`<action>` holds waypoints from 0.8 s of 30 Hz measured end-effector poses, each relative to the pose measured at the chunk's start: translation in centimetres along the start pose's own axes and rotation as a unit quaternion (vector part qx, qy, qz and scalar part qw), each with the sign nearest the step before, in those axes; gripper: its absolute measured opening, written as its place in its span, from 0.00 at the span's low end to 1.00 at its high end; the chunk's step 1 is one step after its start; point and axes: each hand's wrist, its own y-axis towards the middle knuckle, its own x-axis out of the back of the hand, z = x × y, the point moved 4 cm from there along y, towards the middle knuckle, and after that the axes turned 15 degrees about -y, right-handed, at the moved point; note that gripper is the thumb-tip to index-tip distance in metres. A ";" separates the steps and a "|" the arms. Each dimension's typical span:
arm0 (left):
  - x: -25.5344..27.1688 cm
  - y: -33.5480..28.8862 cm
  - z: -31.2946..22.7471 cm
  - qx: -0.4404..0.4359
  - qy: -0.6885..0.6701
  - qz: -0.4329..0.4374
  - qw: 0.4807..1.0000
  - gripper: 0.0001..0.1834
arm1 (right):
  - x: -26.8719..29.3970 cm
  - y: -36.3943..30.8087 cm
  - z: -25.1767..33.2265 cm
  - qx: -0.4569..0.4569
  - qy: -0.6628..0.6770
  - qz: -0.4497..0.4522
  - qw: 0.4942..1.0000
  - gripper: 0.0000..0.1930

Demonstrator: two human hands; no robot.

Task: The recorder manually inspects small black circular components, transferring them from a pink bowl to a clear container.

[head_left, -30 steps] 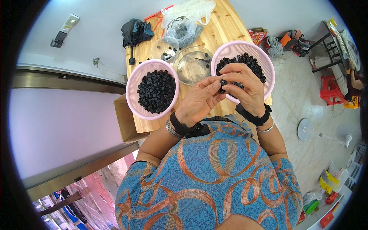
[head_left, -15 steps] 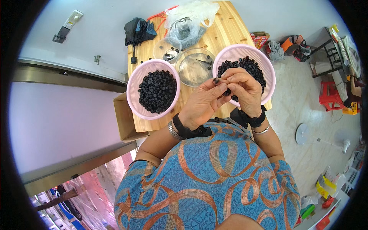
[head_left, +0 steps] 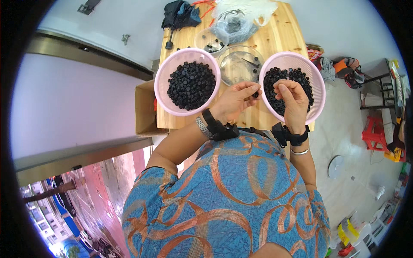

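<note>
My left hand pinches a small round black piece between thumb and fingertips, just left of the right-hand pink basket. Over that basket my right hand has its thumb and fingers pressed together; anything between them is too small to make out. Many small black pieces lie in this basket beneath the right hand. A second pink basket on the left holds a heap of similar black round pieces.
A shallow clear dish with dark tweezers and a few black pieces sits between the baskets. Behind are a clear bowl, a plastic bag and a folded dark umbrella on the wooden table. A cardboard box stands at left.
My hands were together, fingers meeting at small dark pieces; now they are apart, the right one farther right over its basket. The whole view has shifted, moving the table rightward and up.
</note>
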 end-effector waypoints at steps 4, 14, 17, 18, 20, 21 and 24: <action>4.2 -2.3 -0.1 0.024 0.081 -0.058 0.995 0.10 | -0.5 0.4 -1.4 -0.046 -0.027 0.045 0.998 0.05; 18.5 -9.2 4.9 0.054 0.128 -0.303 0.943 0.10 | -6.5 -2.2 -8.6 -0.088 -0.241 0.302 0.918 0.08; 18.4 -8.8 4.8 0.022 0.075 -0.320 0.944 0.10 | -8.6 -1.9 -12.9 0.022 -0.357 0.321 0.877 0.10; 18.3 -8.6 4.6 0.012 0.062 -0.317 0.946 0.11 | -9.6 -1.6 -13.6 0.086 -0.415 0.293 0.857 0.10; 17.9 -8.4 4.4 -0.001 0.050 -0.296 0.954 0.11 | -11.4 -0.9 -14.2 0.151 -0.469 0.266 0.829 0.11; 17.6 -8.2 4.3 -0.013 0.041 -0.272 0.961 0.11 | -12.1 -0.4 -14.7 0.136 -0.509 0.269 0.807 0.11; 16.9 -8.4 4.3 -0.007 0.036 -0.274 0.961 0.10 | -13.3 0.5 -16.5 0.113 -0.560 0.272 0.774 0.11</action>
